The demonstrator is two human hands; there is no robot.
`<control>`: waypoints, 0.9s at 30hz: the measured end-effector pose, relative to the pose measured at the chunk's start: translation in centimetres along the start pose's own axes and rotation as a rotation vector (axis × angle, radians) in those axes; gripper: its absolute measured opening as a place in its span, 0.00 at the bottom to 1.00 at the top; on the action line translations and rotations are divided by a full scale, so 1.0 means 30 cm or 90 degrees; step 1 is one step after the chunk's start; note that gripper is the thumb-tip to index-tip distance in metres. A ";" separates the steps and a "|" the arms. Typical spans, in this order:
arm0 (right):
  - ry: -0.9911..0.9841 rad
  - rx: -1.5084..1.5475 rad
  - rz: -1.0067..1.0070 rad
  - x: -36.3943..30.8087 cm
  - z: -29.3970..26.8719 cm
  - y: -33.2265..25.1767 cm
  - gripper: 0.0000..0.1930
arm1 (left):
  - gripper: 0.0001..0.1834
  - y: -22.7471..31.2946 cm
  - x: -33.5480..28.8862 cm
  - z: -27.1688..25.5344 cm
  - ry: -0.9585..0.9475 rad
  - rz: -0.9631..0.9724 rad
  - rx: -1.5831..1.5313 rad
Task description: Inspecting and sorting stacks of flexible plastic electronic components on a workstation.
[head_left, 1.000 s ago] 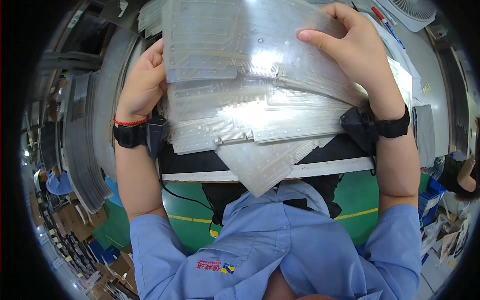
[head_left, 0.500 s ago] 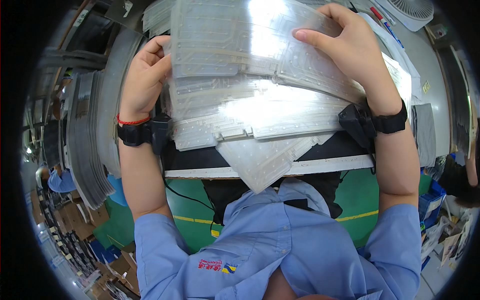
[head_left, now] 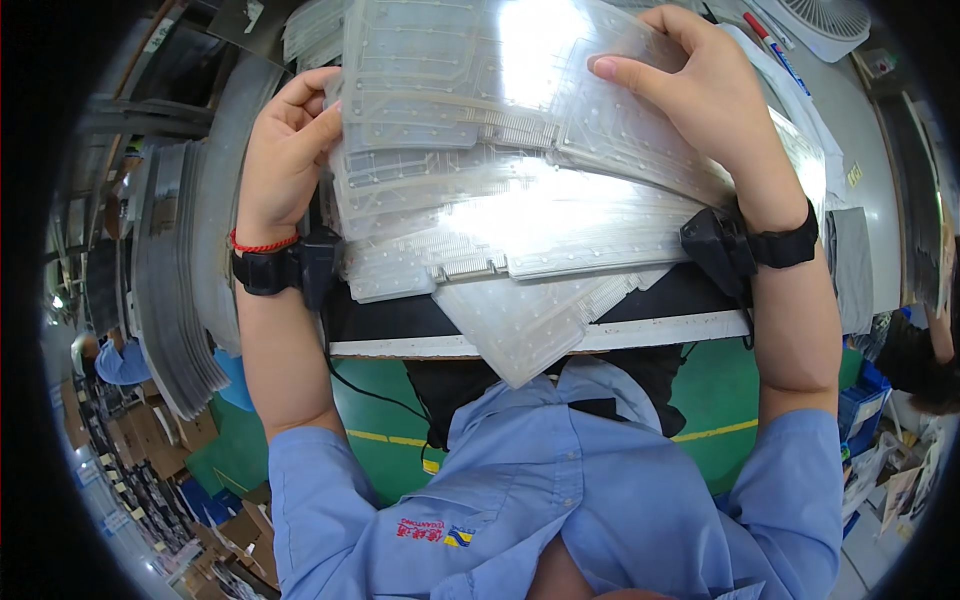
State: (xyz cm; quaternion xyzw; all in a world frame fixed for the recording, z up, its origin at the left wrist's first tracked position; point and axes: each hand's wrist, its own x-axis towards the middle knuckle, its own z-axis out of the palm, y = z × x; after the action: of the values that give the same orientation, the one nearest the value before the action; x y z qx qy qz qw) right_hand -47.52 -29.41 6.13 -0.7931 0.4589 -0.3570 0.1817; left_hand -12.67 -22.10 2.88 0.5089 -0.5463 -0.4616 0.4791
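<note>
A clear plastic circuit sheet (head_left: pixel 420 50) with fine printed traces and dots lies on top at the far side of a fanned pile of similar sheets (head_left: pixel 600 215). Its left edge is pinched between the thumb and fingers of my left hand (head_left: pixel 288 150). My right hand (head_left: pixel 705 95) grips its far right part, thumb on the upper face and fingers behind the edge. Whether more than one sheet is in my grip, I cannot tell. One loose circuit sheet (head_left: pixel 515 330) sticks out under the pile, its corner hanging over the table's near edge. Glare whitens parts of the sheets.
Tall stacked grey sheets (head_left: pixel 175 270) stand left of the table. A red marker (head_left: pixel 755 25) and a white fan (head_left: pixel 825 25) are at the far right. Blue bins (head_left: pixel 865 405) stand low at right. A black cable (head_left: pixel 375 392) hangs beside my left forearm. Other people are partly visible at both sides.
My left hand has shifted slightly left and away from me, with the sheet edge in it. My right hand keeps nearly the same place on the sheet.
</note>
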 end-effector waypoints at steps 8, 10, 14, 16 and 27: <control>-0.036 0.122 0.099 -0.002 -0.013 -0.036 0.18 | 0.17 0.031 -0.016 0.033 -0.138 -0.151 -0.032; -0.073 0.156 0.047 -0.001 -0.014 -0.003 0.15 | 0.15 0.028 -0.017 0.028 -0.133 -0.108 -0.005; -0.028 0.153 -0.001 -0.013 -0.030 -0.006 0.18 | 0.13 0.075 -0.046 -0.015 -0.007 -0.006 0.038; -0.029 0.196 -0.006 -0.024 -0.037 -0.029 0.16 | 0.13 0.115 -0.099 -0.094 0.073 0.021 0.032; -0.053 0.218 -0.018 -0.026 -0.012 -0.034 0.13 | 0.14 -0.102 -0.880 -0.498 0.604 0.043 0.013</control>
State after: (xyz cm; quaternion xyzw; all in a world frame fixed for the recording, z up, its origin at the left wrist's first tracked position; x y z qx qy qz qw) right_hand -47.43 -28.21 6.69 -0.7710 0.3726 -0.3993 0.3276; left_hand 3.12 3.84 0.14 0.6505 -0.2877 -0.1569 0.6852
